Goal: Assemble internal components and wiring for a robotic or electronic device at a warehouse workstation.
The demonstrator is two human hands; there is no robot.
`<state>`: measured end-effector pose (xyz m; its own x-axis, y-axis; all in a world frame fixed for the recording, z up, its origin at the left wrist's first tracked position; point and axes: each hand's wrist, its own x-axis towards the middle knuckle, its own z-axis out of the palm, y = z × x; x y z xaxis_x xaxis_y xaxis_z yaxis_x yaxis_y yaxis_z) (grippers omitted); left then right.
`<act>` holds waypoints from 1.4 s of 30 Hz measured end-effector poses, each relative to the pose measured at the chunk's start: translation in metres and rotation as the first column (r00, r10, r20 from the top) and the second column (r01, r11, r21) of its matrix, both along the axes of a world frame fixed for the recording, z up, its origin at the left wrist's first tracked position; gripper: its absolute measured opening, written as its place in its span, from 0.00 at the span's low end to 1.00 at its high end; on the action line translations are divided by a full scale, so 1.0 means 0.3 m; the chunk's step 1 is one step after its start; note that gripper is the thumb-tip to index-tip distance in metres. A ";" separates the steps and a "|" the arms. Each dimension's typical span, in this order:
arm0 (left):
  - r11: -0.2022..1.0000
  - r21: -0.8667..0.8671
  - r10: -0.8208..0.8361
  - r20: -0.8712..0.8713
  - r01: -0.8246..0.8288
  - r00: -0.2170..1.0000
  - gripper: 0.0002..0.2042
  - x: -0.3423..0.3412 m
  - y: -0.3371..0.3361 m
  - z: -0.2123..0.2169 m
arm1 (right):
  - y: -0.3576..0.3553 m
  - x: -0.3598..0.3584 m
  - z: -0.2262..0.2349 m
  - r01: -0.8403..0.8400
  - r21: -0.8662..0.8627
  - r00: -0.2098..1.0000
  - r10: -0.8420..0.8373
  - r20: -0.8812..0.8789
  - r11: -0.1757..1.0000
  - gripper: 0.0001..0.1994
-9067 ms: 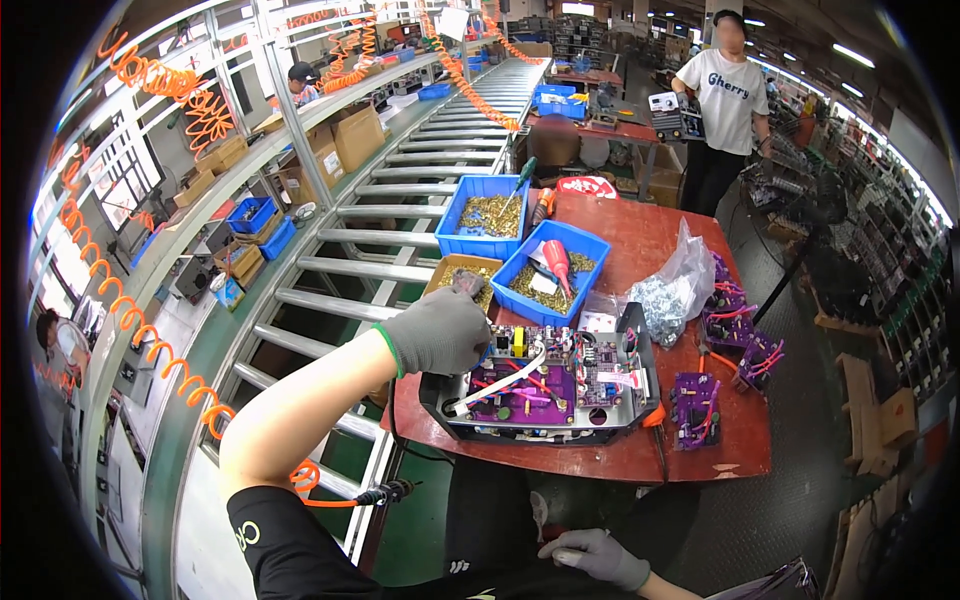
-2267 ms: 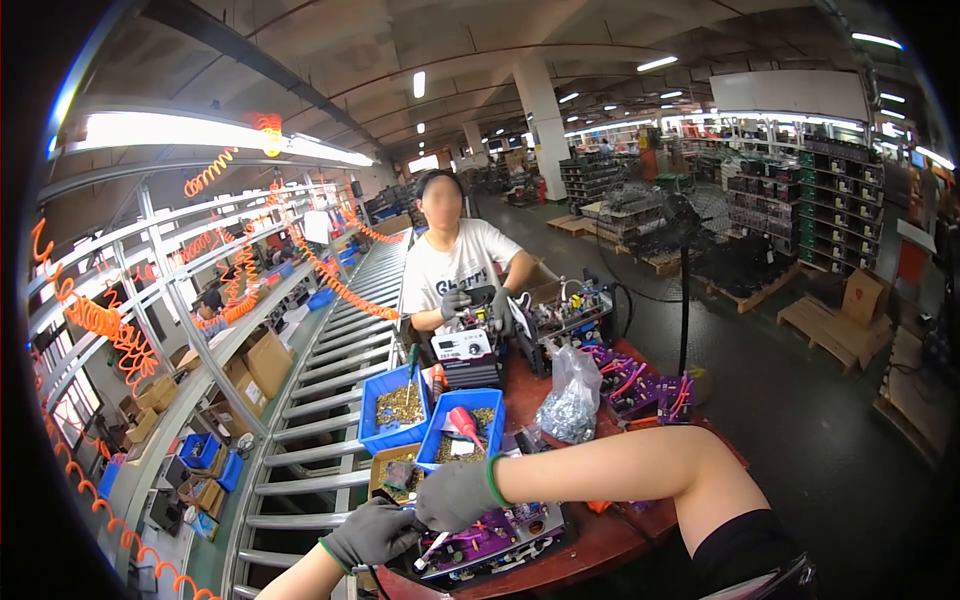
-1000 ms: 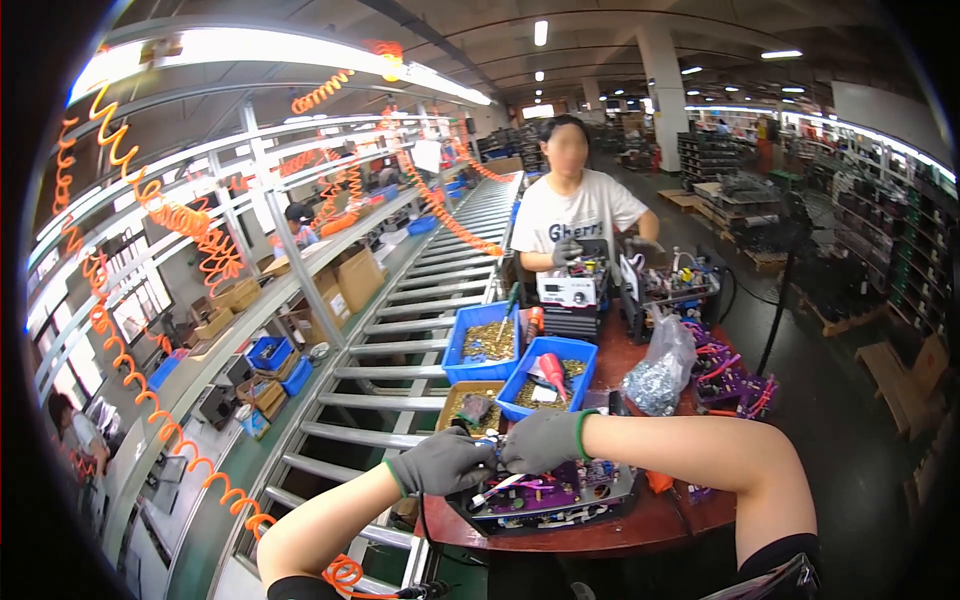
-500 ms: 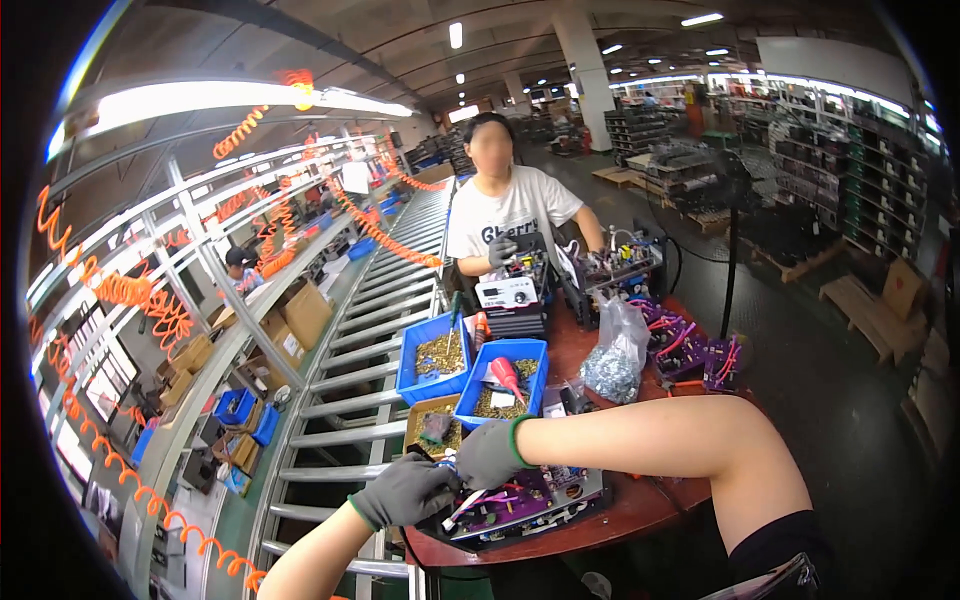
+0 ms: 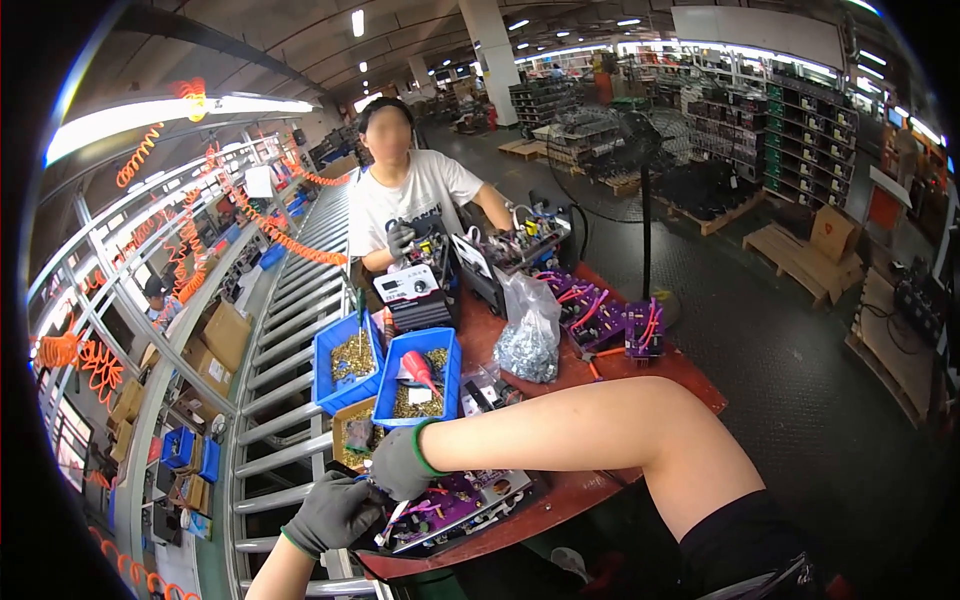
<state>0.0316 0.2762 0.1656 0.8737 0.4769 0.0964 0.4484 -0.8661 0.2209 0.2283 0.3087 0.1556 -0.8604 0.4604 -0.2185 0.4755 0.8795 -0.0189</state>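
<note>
My left hand [image 5: 333,512], in a grey glove, is closed at the left end of a purple circuit board assembly [image 5: 465,495]. My right hand [image 5: 402,464], gloved the same way, reaches across from the right and meets it there, its fingers bent down and closed. What the fingertips pinch is small and mostly hidden between the gloves. A white-tipped lead [image 5: 394,520] lies beside them on the assembly, among purple wires and components. Just beyond my right hand is a cardboard tray [image 5: 345,422] of brass-coloured parts with a dark lump in it.
Blue bins [image 5: 452,388] hold small brass parts, one with a red-handled screwdriver [image 5: 420,370]. A clear bag [image 5: 530,345] of metal pieces and more purple boards [image 5: 642,328] lie on the red table [image 5: 692,385]. A co-worker [image 5: 405,195] stands opposite. A roller conveyor [image 5: 283,383] runs left; a fan stands right.
My view has swung to the right, so the whole scene sits further left. Both hands stay together at the same end of the assembly, with only slight finger movement.
</note>
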 end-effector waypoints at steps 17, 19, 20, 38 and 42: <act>1.000 -0.024 0.012 -0.076 -0.014 0.997 0.09 -0.027 -0.009 0.012 | -0.005 0.003 0.019 0.006 -0.044 0.999 -0.005 0.035 0.999 0.20; 0.999 -0.016 0.031 -0.079 -0.032 0.996 0.09 -0.025 -0.019 0.015 | 0.001 -0.003 0.012 -0.001 -0.044 1.000 0.002 0.030 0.999 0.20; 0.999 -0.016 0.036 -0.085 -0.038 0.996 0.09 -0.024 -0.022 0.016 | 0.002 -0.005 0.010 0.004 -0.060 1.000 -0.003 0.024 0.998 0.20; 0.997 -0.052 0.061 -0.058 -0.064 0.996 0.11 -0.050 0.005 -0.006 | 0.024 0.001 -0.003 -0.031 -0.045 1.000 0.031 -0.002 0.998 0.18; 0.998 -0.018 0.061 -0.107 -0.063 0.992 0.09 -0.046 0.005 -0.016 | 0.005 0.013 0.008 -0.055 -0.028 0.999 0.055 -0.003 0.998 0.18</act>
